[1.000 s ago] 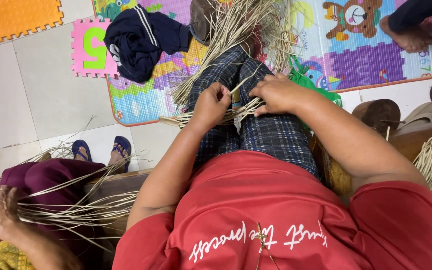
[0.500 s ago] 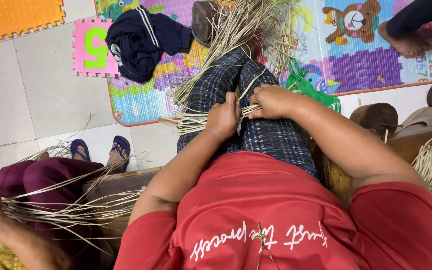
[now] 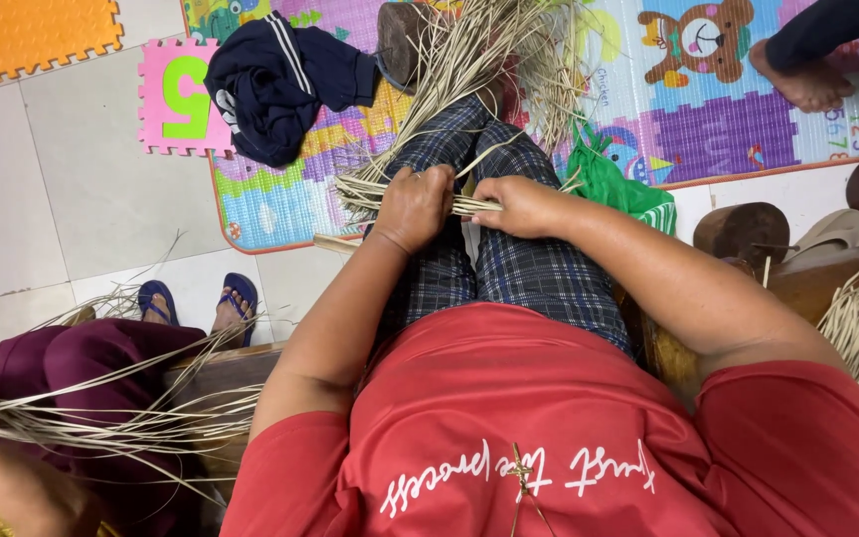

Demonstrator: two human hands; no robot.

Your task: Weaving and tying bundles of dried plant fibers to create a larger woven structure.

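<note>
**A:** State the position of the work item.

**B:** A flat bundle of pale, dry straw strips point(image 3: 405, 194) lies crosswise over the person's lap, on the dark blue checked trousers point(image 3: 509, 268). Its loose ends fan out past the left edge of the lap, over the corner of the colourful printed play mat point(image 3: 280, 204).

**A:** Grip state?

**B:** The left hand point(image 3: 415, 206) is closed over the bundle, fingers curled down and pressing the strips together. The right hand point(image 3: 517, 204) pinches the near end of the same strips; the two hands sit just beside each other, almost touching.

**A:** Progress?

**B:** Judged from this view, early. The strips in hand are gathered and aligned, but no woven or plaited section shows. A larger mass of loose straw strips point(image 3: 494, 60) lies over the shins and the far part of the mat, so most of the material looks unworked.

**A:** Surroundings?

**B:** A dark wooden block point(image 3: 402, 40) stands at the far edge of that mass. A crumpled navy garment with white stripes point(image 3: 275, 85) lies on the mat's left edge, beside a pink foam tile point(image 3: 166, 99). A green bag point(image 3: 613, 189) rests to the right of the knees. At the lower left, a second person in maroon clothing point(image 3: 72, 368) handles another loose sheaf of straw point(image 3: 121, 423). A bare foot point(image 3: 797, 80) rests on the mat's far right corner.
</note>
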